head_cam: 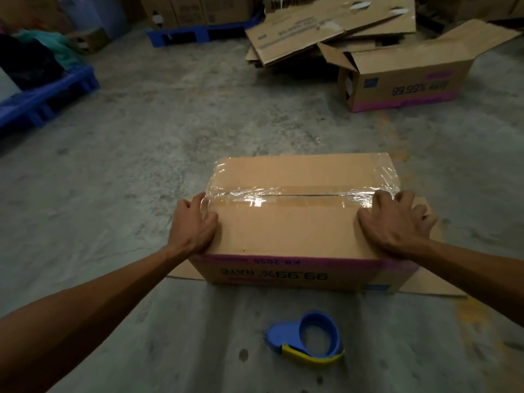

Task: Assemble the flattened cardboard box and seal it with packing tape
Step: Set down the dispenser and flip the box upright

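Floor (141, 154): bare concrete, and everything I am working with sits on it.
Cardboard sheet (442, 282): lies flat under my box and shows past its left and right sides.
Cardboard box (283, 236): stands squared up on the sheet right in front of me, print upside down on the near face, top flaps folded shut.
Packing tape (283, 195): a clear, wrinkled strip runs along the centre seam, and more covers the left and right top edges.
Left hand (194, 225): my grip is curled over the box's left top edge, thumb on top, grasping the box.
Right hand (392, 222): my grip is curled over the right top edge, likewise grasping the box.
Tape dispenser (307, 340): blue and yellow, set down on the floor just nearer me than the box, untouched.
Progress: this face looks formed and sealed; I judge the task nearly done, though I cannot see whether the underside is taped.
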Motion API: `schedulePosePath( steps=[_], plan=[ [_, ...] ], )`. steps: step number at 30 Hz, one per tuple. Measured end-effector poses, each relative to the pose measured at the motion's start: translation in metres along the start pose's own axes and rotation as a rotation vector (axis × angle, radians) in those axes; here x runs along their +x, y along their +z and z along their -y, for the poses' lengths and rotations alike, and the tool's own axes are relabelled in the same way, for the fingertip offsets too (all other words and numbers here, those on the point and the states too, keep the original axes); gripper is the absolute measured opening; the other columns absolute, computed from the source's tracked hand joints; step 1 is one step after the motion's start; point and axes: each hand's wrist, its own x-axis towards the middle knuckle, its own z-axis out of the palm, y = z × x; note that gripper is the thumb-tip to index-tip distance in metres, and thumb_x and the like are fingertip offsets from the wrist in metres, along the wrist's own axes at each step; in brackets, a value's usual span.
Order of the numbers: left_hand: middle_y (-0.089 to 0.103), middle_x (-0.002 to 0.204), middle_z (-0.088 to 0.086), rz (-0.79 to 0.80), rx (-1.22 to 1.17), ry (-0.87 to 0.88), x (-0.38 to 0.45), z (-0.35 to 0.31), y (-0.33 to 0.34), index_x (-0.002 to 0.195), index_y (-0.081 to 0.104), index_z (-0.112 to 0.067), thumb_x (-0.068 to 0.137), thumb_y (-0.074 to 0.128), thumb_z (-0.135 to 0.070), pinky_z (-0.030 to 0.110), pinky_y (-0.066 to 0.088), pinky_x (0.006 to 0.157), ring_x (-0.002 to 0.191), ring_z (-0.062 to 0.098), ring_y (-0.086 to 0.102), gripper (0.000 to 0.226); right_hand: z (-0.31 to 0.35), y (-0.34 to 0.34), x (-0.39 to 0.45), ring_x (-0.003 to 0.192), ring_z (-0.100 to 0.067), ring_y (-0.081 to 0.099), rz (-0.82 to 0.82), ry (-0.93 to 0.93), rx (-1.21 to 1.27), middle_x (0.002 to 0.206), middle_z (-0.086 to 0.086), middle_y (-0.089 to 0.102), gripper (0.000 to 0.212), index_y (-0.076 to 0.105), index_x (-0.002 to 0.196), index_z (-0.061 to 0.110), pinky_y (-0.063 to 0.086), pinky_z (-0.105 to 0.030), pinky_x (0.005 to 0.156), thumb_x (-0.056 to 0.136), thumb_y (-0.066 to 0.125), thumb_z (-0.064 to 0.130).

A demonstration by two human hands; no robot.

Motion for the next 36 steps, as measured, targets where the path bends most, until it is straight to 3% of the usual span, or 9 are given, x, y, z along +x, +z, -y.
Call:
schedulePosePath(
  steps=[5,8,10,15,21,25,30,33,36],
  plan=[
    [0.043,0.139,0.020,0.129,0.120,-0.010,0.037,-0.009,-0.002,0.131,0.047,-0.015,0.094,0.032,-0.048,0.051,0.040,0.103,0.126,0.036,0.044,0.051,-0.004,0.000,0.036,0.136,-0.041,0.027,0.034,-0.199,0.007,0.155,-0.018,0.021,0.054,0.040,0.130,0.023,0.028,-0.057,0.106,0.088,0.036,0.057],
    [0.054,0.119,0.016,0.117,0.091,0.070,0.058,-0.018,0.006,0.100,0.049,-0.011,0.093,0.033,-0.041,0.039,0.042,0.090,0.105,0.028,0.051,0.034,-0.005,0.009,0.063,0.147,-0.036,0.011,0.108,-0.229,0.074,0.160,-0.021,0.010,0.067,0.029,0.145,0.016,0.023,-0.053,0.115,0.092,0.035,0.056],
    [0.055,0.112,0.017,0.108,0.064,0.096,0.071,-0.024,0.011,0.095,0.045,-0.011,0.096,0.038,-0.032,0.034,0.037,0.080,0.093,0.024,0.048,0.022,-0.007,0.012,0.079,0.148,-0.035,0.007,0.119,-0.218,0.118,0.160,-0.021,0.011,0.072,0.026,0.148,0.012,0.021,-0.052,0.117,0.093,0.036,0.057],
    [0.056,0.117,0.024,0.033,0.076,0.028,0.094,-0.023,0.026,0.114,0.049,-0.005,0.095,0.040,-0.038,0.041,0.040,0.083,0.102,0.039,0.055,0.039,-0.009,0.018,0.103,0.141,-0.039,0.025,0.108,-0.148,0.222,0.154,-0.019,0.025,0.079,0.032,0.143,0.008,0.030,-0.050,0.112,0.086,0.043,0.062],
    [0.058,0.130,0.018,0.125,0.003,-0.124,0.101,-0.018,0.031,0.136,0.039,-0.021,0.091,0.039,-0.049,0.043,0.040,0.092,0.114,0.042,0.054,0.053,0.002,0.013,0.115,0.121,-0.041,0.050,0.113,0.136,0.460,0.141,-0.018,0.045,0.089,0.029,0.145,0.011,0.044,-0.044,0.097,0.073,0.061,0.053],
    [0.062,0.118,0.013,0.108,-0.063,-0.125,0.088,-0.016,0.024,0.119,0.048,-0.021,0.088,0.042,-0.045,0.039,0.040,0.083,0.098,0.033,0.054,0.040,0.003,0.010,0.107,0.116,-0.043,0.054,0.141,0.205,0.542,0.139,-0.022,0.046,0.097,0.028,0.146,0.012,0.048,-0.047,0.096,0.066,0.064,0.052],
    [0.068,0.114,0.003,-0.158,-0.271,-0.048,0.078,-0.032,-0.012,0.126,0.055,-0.032,0.081,0.047,-0.040,0.038,0.048,0.089,0.100,0.026,0.060,0.047,0.011,-0.019,0.097,0.119,-0.042,0.048,-0.055,0.042,0.635,0.135,-0.024,0.045,0.096,0.031,0.144,0.012,0.047,-0.049,0.097,0.061,0.061,0.050],
    [0.058,0.136,-0.005,-0.375,-0.515,0.026,0.085,-0.052,-0.041,0.145,0.042,-0.031,0.084,0.051,-0.030,0.024,0.039,0.098,0.115,0.011,0.055,0.062,0.022,-0.052,0.100,0.136,-0.035,0.034,-0.203,-0.130,0.909,0.151,-0.014,0.028,0.094,0.017,0.152,0.028,0.037,-0.052,0.109,0.073,0.066,0.039],
    [0.045,0.149,-0.003,-0.417,-0.613,0.096,0.090,-0.067,-0.058,0.153,0.024,-0.032,0.087,0.052,-0.030,0.025,0.038,0.101,0.125,0.012,0.048,0.071,0.032,-0.071,0.097,0.140,-0.026,0.031,-0.255,-0.167,1.177,0.155,-0.005,0.024,0.100,0.005,0.154,0.035,0.035,-0.051,0.112,0.075,0.066,0.034]
  ],
)
